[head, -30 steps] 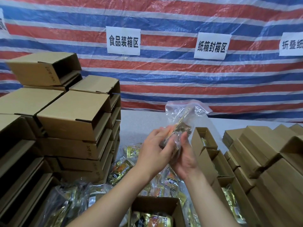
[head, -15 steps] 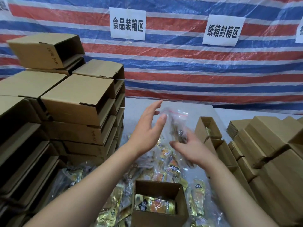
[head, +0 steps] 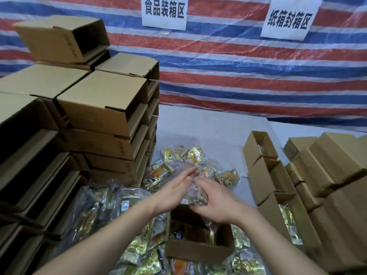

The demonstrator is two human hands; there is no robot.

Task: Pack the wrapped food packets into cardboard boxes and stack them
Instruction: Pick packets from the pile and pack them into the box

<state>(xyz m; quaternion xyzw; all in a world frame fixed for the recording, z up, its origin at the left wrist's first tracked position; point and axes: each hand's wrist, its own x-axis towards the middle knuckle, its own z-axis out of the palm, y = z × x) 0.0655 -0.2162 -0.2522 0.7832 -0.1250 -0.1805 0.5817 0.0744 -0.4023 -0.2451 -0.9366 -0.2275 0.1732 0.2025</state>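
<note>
Now my right hand (head: 216, 203) grips a clear wrapped packet (head: 196, 195) just over the open cardboard box (head: 198, 253) near me. My left hand (head: 174, 190) is flat, fingers straight together, touching the packet.

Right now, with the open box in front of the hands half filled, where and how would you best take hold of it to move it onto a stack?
Probably grip the open box by its two short side walls, one hand on each, coming from above. Its top is open, with packets inside, so it should stay level.
</note>
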